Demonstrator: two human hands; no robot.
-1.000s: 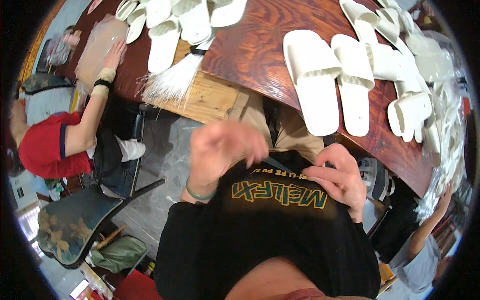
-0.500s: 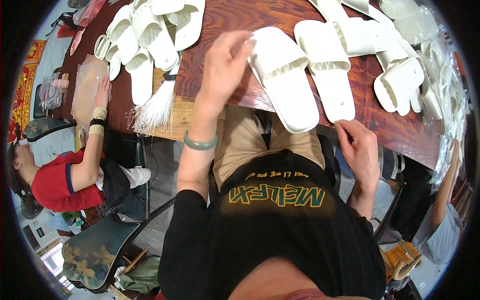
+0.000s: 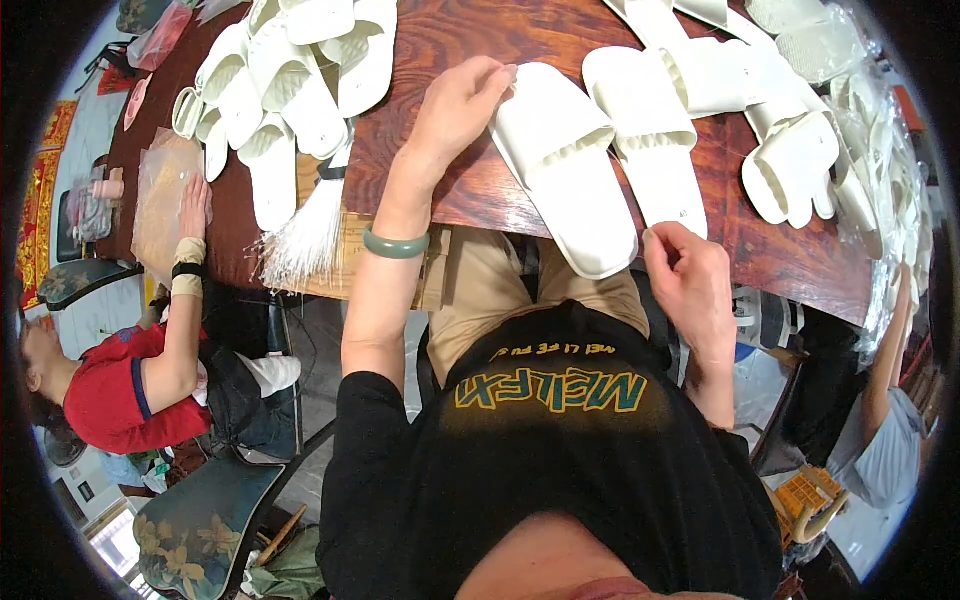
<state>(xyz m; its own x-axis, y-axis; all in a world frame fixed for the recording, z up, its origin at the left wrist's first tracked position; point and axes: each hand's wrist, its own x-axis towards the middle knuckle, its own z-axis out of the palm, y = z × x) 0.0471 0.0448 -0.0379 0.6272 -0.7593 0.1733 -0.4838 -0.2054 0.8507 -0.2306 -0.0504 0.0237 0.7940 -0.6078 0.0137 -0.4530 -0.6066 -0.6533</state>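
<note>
Two white slippers lie side by side on the dark wooden table (image 3: pixel 470 190) in front of me. My left hand (image 3: pixel 455 105), with a green bangle (image 3: pixel 395 243) on its wrist, reaches forward and its fingers grip the far end of the nearer slipper (image 3: pixel 565 175). My right hand (image 3: pixel 690 275) is at the table's near edge with its fingers curled, right at the heel of the second slipper (image 3: pixel 650 150). Whether it grips that heel is not visible.
Heaps of white slippers lie at the far left (image 3: pixel 290 90) and at the right (image 3: pixel 790 160). A white tasselled brush (image 3: pixel 305 235) rests on a wooden board (image 3: pixel 350 265). A person in a red shirt (image 3: pixel 120 390) presses a plastic bag (image 3: pixel 160 200); another person (image 3: pixel 890 440) sits at right.
Both hands have left my shirt front. The left reached out over the table onto the slipper's far end; the right rose to the second slipper's heel.
</note>
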